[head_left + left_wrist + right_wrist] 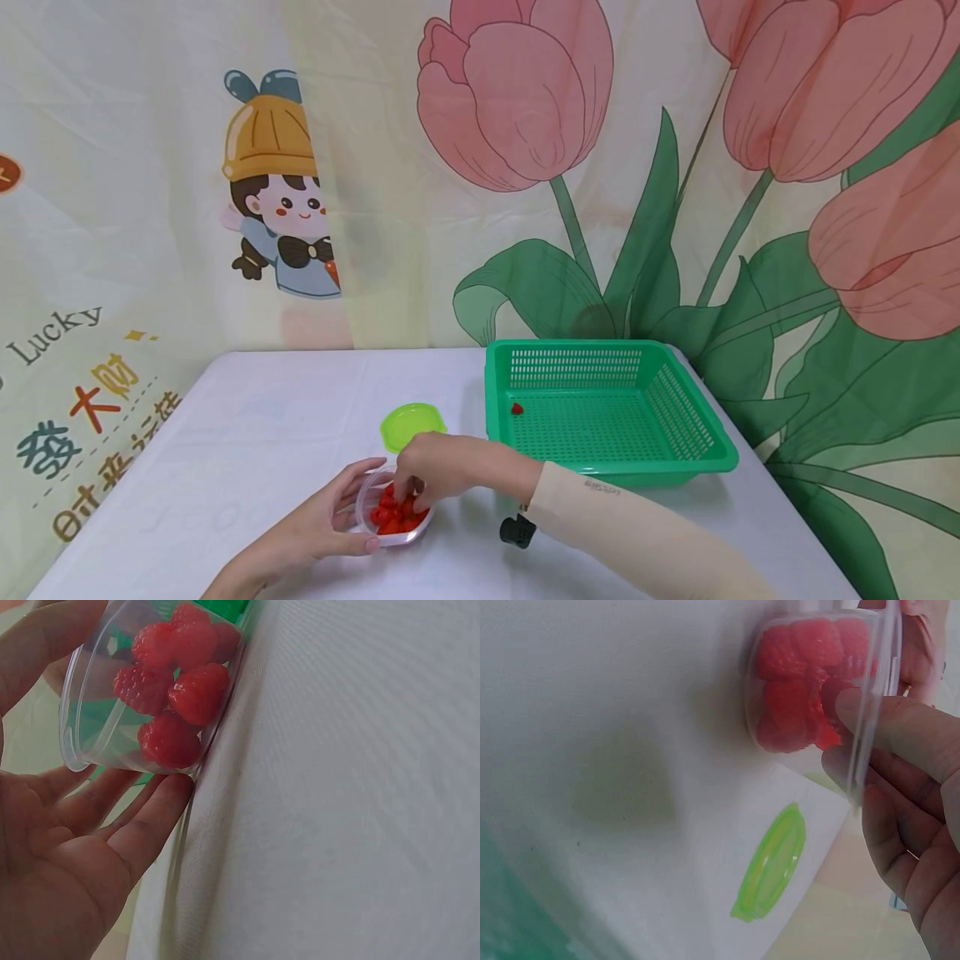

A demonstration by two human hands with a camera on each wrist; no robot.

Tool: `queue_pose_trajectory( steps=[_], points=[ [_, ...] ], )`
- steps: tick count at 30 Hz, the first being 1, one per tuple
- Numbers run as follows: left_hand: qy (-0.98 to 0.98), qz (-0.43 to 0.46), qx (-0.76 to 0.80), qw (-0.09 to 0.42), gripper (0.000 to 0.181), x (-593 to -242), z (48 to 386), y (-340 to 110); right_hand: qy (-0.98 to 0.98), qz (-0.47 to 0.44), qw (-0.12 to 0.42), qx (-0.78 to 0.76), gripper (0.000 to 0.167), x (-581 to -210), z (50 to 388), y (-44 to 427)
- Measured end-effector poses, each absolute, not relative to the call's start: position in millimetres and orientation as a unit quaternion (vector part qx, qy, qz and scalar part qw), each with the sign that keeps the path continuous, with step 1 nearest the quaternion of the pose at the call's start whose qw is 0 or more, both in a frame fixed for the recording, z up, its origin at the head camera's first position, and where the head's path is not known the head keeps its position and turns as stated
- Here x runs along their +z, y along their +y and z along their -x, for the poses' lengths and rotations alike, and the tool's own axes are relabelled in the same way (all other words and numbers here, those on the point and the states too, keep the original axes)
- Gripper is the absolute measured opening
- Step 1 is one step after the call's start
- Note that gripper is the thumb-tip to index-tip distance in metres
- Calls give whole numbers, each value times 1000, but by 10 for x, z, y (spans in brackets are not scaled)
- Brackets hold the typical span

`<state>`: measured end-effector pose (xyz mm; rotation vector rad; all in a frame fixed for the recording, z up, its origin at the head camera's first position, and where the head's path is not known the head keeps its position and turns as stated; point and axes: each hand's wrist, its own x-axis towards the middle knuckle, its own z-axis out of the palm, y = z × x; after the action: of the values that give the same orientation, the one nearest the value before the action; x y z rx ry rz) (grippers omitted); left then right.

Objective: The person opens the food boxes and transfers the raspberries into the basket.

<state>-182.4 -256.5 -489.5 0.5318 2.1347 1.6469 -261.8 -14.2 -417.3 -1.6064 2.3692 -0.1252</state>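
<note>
A clear plastic tub (400, 540) stands on the white table with several raspberries (390, 518) inside. My left hand (322, 518) holds it from the left, thumb on the near side and fingers round the far side. In the left wrist view, the raspberries (171, 740) show through the tub's wall. My right hand (441, 467) reaches over the rim from the right. Inside the tub, its thumb and a finger pinch a raspberry (836, 696), partly hidden by the fingertip and the wall. Another raspberry (517, 408) lies in the green plastic basket (611, 468).
Behind the tub, a light green lid (412, 427) lies on the table (247, 433). The basket stands at the table's back right, beyond my right forearm. A patterned cloth with tulips (517, 100) hangs behind the table.
</note>
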Motion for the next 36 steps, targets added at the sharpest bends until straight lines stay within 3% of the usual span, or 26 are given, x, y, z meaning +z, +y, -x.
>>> queue_pose_trajectory(
  steps=[11, 24, 31, 36],
  points=[
    [766, -188, 585, 188, 97, -4902, 1816, -2542, 817, 553, 121, -108, 19, -3811, 2684, 180],
    [768, -195, 583, 177, 95, -4915, 1815, -2546, 846, 484, 71, -211, 15, -3335, 3063, 885],
    [771, -198, 580, 174, 94, -4921, 1819, -2550, 856, 458, 27, -239, 11, -3294, 3390, 1268],
    [771, -199, 579, 174, 93, -4920, 1825, -2550, 874, 411, 37, -257, 13, -3385, 3571, 1472]
  ],
)
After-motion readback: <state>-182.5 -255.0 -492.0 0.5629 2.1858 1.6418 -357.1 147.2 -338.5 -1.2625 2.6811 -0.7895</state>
